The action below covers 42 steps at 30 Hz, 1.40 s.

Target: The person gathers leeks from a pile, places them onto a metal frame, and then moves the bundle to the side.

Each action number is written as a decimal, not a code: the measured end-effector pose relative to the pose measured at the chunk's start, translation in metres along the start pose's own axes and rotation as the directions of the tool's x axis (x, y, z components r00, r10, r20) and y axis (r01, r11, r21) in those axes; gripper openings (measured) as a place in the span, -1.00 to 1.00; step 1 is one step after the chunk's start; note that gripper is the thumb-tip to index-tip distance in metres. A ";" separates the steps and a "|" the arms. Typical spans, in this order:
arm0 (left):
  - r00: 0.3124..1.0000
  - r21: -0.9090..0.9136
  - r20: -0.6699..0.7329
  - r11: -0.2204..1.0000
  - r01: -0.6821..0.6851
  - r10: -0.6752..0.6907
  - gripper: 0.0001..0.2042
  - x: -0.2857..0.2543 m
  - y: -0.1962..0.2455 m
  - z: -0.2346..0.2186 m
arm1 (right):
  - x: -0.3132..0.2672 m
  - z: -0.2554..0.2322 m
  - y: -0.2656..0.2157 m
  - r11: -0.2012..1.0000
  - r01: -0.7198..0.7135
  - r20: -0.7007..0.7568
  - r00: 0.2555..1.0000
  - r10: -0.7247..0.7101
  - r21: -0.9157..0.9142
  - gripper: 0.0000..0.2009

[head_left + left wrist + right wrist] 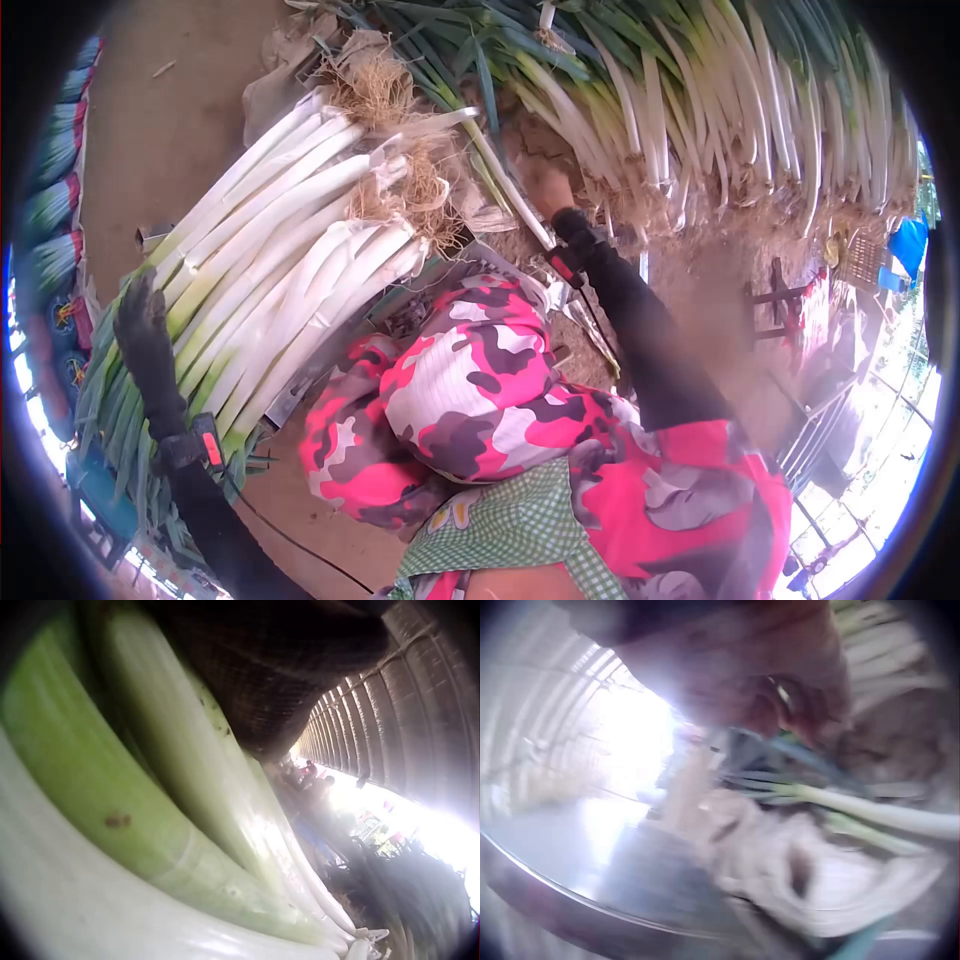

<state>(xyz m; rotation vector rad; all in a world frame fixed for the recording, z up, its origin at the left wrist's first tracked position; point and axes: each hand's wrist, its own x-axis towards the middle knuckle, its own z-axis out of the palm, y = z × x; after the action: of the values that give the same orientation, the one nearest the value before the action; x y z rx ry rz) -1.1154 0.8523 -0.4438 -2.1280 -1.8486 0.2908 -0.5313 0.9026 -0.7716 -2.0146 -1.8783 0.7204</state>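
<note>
In the head view, a large bundle of leeks (270, 240) lies slantwise at left, white shanks and hairy roots toward the upper right, green leaves at lower left. My left hand (142, 325), in a dark glove, rests along the outer side of this bundle. Thick pale shanks (150, 817) fill the left wrist view beneath the dark glove (262, 690). My bare right hand (548, 188) reaches forward beside a single long leek (510, 190), below the big leek pile. Its fingers (817, 705) bend, blurred, above leaves in the right wrist view; I cannot tell whether they hold one.
A long pile of loose leeks (720, 110) stretches across the upper right, roots toward me. Wrapped leek bundles (55, 200) line the far left. A crumpled pale sack (780, 862) lies under the right hand. A cable (290, 540) runs from the left wrist.
</note>
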 end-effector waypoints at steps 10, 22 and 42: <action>0.995 0.235 -0.101 0.972 0.004 0.020 -0.61 -0.002 0.014 -0.013 | -0.040 -0.002 -0.002 0.971 -0.239 0.446 0.871 0.207 0.017 -0.65; 0.976 -0.963 -0.111 0.262 -0.060 -0.187 -0.57 -0.017 0.150 -0.091 | -0.159 -0.314 -0.166 0.271 -0.356 0.407 0.898 -0.163 0.894 -0.42; 0.631 -0.832 -0.158 0.447 0.329 -0.759 -0.63 -0.180 0.067 -0.093 | -0.116 -0.232 -0.285 0.340 0.907 0.098 0.326 -0.940 0.248 -0.45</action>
<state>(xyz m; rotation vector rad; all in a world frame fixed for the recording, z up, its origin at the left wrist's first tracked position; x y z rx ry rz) -1.0477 0.6574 -0.3900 -1.4530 -2.3761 -1.3191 -0.6477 0.8458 -0.4088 -0.4291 -2.5341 0.6745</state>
